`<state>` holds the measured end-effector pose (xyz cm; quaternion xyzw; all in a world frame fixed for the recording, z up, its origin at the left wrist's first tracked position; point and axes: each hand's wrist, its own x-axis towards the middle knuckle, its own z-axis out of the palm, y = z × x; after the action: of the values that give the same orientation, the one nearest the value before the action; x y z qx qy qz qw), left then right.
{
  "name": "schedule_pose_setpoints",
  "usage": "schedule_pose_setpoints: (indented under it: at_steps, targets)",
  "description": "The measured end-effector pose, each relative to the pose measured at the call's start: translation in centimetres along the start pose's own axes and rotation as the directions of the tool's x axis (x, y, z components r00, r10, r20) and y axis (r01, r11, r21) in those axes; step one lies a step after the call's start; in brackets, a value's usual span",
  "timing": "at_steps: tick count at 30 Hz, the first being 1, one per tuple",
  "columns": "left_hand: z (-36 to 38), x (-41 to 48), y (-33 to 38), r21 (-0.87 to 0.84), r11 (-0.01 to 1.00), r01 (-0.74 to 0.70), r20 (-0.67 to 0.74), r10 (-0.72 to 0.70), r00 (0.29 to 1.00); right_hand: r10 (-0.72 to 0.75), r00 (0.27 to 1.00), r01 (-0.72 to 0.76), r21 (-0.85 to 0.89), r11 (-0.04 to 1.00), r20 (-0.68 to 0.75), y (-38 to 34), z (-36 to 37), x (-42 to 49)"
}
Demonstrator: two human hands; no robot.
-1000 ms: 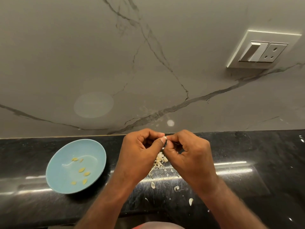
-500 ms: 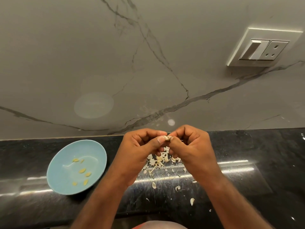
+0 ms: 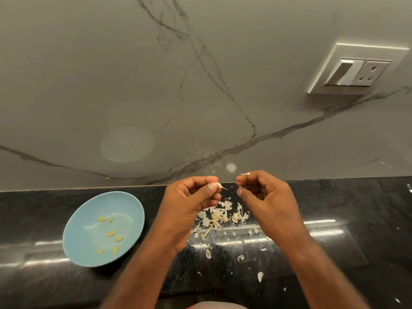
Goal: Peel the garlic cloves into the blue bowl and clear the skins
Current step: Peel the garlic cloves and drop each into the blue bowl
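My left hand (image 3: 189, 201) pinches a small garlic clove (image 3: 219, 185) between thumb and fingertips above the black counter. A short gap to the right, my right hand (image 3: 265, 197) pinches a thin strip of garlic skin (image 3: 245, 174) at its fingertips. Under both hands lies a pile of papery skins and stalks (image 3: 219, 217). The blue bowl (image 3: 133, 204) sits to the left of my left hand and holds several peeled yellowish cloves (image 3: 110, 233).
Loose skin flakes (image 3: 260, 276) are scattered over the black counter (image 3: 356, 219) toward its front edge. A grey marble backsplash rises behind, with a switch and socket plate (image 3: 356, 70) at the upper right.
My hands were pressed together on the clove; now they have pulled apart, the left keeping the clove and the right drawing off a piece of skin.
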<state>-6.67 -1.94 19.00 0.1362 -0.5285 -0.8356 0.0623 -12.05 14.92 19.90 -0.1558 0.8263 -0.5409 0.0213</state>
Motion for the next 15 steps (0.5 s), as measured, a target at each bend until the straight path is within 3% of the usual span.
schedule_pose_setpoints:
  at_steps: [2, 7, 15]
  targets:
    - [0.2, 0.0, 0.0, 0.036, 0.999, -0.025, -0.014, 0.025, 1.0, -0.002, 1.0, 0.002, -0.042, 0.999, -0.006, -0.1, -0.1, 0.0]
    - [0.5, -0.2, 0.0, 0.171, 0.978, -0.121, -0.014, 0.125, 0.992, -0.154, 0.984, 0.163, -0.1, 0.982, 0.088, -0.7, 0.1, -0.4]
    - [0.4, -0.6, 0.3, 0.23, 0.957, -0.177, 0.069, 0.166, 0.984, -0.117, 0.991, 0.117, 0.006, 0.993, 0.063, -1.1, 0.7, -0.5]
